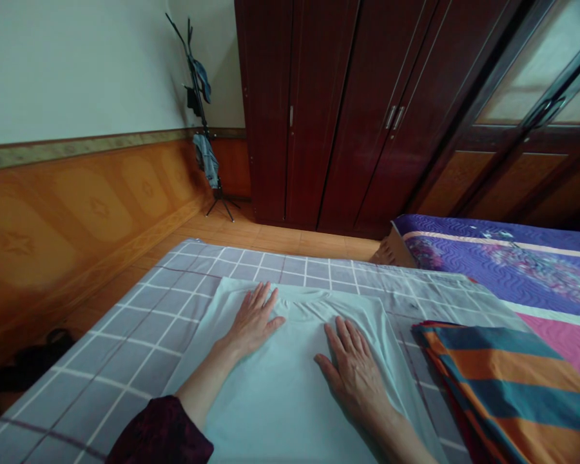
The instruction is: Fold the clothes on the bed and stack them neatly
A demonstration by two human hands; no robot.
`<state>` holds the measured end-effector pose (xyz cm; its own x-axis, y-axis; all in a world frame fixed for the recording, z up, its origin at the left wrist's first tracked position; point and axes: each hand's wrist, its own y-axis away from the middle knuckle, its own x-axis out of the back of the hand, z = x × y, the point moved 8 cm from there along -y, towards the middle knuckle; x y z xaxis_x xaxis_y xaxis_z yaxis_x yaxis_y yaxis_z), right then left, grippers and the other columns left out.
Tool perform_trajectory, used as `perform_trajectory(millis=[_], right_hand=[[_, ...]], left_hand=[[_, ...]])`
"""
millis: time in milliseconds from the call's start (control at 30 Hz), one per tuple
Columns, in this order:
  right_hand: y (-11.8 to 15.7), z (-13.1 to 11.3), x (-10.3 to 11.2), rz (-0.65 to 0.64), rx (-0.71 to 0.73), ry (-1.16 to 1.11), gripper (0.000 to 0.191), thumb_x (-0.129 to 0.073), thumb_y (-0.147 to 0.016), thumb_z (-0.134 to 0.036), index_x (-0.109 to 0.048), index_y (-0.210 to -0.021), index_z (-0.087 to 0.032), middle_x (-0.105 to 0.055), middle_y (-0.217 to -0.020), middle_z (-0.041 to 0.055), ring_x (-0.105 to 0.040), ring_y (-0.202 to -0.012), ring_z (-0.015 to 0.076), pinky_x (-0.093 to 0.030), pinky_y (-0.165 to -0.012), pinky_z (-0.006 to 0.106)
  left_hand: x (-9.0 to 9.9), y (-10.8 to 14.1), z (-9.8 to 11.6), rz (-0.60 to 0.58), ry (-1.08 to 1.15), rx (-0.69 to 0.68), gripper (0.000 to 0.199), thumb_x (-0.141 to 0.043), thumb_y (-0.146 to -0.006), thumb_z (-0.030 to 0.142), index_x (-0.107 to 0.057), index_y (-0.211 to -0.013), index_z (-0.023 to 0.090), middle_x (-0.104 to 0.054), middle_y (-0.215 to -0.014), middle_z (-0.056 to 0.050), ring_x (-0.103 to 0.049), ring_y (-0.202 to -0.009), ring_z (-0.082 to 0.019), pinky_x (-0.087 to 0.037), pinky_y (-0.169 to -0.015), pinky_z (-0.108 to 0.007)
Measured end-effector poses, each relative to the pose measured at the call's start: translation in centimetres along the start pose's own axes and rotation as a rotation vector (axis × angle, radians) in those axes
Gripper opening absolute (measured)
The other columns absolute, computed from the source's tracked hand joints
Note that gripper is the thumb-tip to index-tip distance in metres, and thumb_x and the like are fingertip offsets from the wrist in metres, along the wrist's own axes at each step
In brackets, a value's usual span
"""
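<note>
A pale, whitish-green garment, which looks like a T-shirt, lies spread over a grey checked cloth. Its far edge has a gathered, wrinkled stretch in the middle, like a neckline. My left hand rests flat on the shirt's far left part, thumb held apart from the fingers. On the right part of the shirt lies my right hand, palm down with fingers stretched out. Small creases run from the fabric beside the right fingers. Neither hand grips anything. The shirt's near end runs out of view.
Folded striped orange and teal cloth lies to the right. Beyond it is a bed with a purple patterned cover. A dark red wardrobe stands behind, with a coat rack at the far left. Dark items lie on the floor at left.
</note>
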<state>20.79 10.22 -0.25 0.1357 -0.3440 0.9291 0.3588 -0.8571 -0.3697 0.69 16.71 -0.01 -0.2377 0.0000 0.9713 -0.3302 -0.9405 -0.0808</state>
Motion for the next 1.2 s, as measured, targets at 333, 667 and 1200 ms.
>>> perform_trajectory(millis=[333,667,1200], right_hand=[[0.2,0.1,-0.2,0.043,0.021,0.001,0.056,-0.047,-0.089,-0.050,-0.049,-0.133,-0.014,-0.040,-0.142,0.0180,-0.032,-0.133,0.0342,-0.037,-0.103,0.049],[0.3,0.2,-0.3,0.065,0.036,-0.017,0.057,-0.048,-0.089,-0.050,-0.049,-0.132,-0.013,-0.039,-0.143,0.0180,-0.030,-0.135,0.0337,-0.035,-0.104,0.050],[0.1,0.2,-0.5,0.043,0.029,-0.018,0.058,-0.046,-0.089,-0.052,-0.047,-0.133,-0.014,-0.039,-0.144,0.0168,-0.029,-0.135,0.0333,-0.034,-0.104,0.049]], left_hand=[[2.8,0.0,-4.3,0.380,0.086,0.192,0.039,-0.037,-0.095,0.033,-0.048,-0.127,0.014,-0.052,-0.132,-0.012,-0.046,-0.124,-0.021,-0.036,-0.104,-0.034],[3.0,0.0,-5.0,0.347,-0.007,0.219,0.017,-0.051,-0.085,0.014,-0.066,-0.087,0.020,-0.062,-0.088,-0.004,-0.055,-0.091,-0.021,-0.044,-0.084,-0.034],[2.5,0.0,-3.0,0.225,-0.079,0.173,0.031,-0.048,-0.090,0.028,-0.056,-0.120,0.026,-0.054,-0.119,-0.006,-0.046,-0.112,-0.024,-0.037,-0.095,-0.040]])
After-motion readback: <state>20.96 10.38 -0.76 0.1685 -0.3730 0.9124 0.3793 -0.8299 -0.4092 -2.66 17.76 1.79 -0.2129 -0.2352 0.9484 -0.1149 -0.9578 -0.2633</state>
